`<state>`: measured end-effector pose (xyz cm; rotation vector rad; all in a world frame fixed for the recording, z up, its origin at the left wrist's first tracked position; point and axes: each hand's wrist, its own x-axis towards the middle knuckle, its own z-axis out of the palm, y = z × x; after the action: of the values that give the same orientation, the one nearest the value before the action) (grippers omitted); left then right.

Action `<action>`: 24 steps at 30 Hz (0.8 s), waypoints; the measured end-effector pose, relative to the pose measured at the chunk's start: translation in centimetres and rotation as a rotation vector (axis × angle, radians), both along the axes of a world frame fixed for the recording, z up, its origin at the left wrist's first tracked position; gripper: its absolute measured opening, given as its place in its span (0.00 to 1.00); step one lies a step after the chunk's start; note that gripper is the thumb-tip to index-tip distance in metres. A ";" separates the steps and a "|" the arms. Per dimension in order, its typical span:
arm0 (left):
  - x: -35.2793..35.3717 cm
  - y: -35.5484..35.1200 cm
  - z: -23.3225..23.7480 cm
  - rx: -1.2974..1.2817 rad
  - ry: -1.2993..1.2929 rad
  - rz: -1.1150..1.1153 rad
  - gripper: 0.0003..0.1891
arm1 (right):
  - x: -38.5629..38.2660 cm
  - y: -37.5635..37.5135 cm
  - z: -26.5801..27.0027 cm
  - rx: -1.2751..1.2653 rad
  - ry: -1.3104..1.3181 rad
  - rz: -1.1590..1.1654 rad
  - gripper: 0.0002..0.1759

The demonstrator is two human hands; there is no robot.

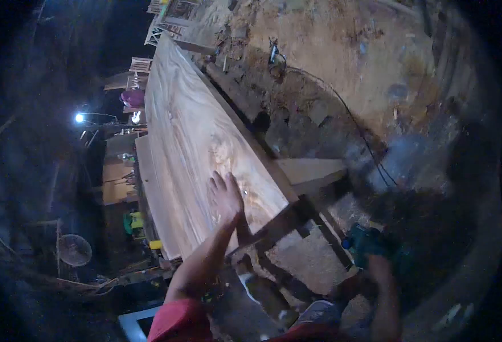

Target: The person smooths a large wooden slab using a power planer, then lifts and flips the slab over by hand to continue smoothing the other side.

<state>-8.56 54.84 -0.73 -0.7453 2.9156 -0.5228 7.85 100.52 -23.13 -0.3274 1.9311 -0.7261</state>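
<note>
A long, wide wooden slab (185, 119) with swirling grain runs away from me through the middle of the view. My left hand (226, 199) lies flat on its near part with the fingers spread, holding nothing. Off the slab's near end, low at the right, my right hand (379, 267) is closed around a dark green power tool with a blue front knob, which looks like an electric planer (370, 246). Shadow hides the tool's underside and part of my fingers.
A wooden beam (310, 171) juts out beneath the slab's right edge. A dark cable (347, 108) trails over the dirt floor. Beyond the left side are wooden chairs (141, 64), a bright lamp (79, 118), a person in purple (132, 98) and a yellow-green object (136, 222).
</note>
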 end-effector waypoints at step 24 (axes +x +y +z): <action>-1.8 4.9 2.2 0.878 0.336 0.250 0.33 | 15.6 -0.8 -17.2 0.045 0.135 -0.549 0.31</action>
<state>-10.39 59.69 1.46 -1.0603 2.7915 0.9241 23.40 99.77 -40.37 0.2008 2.1865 -1.0302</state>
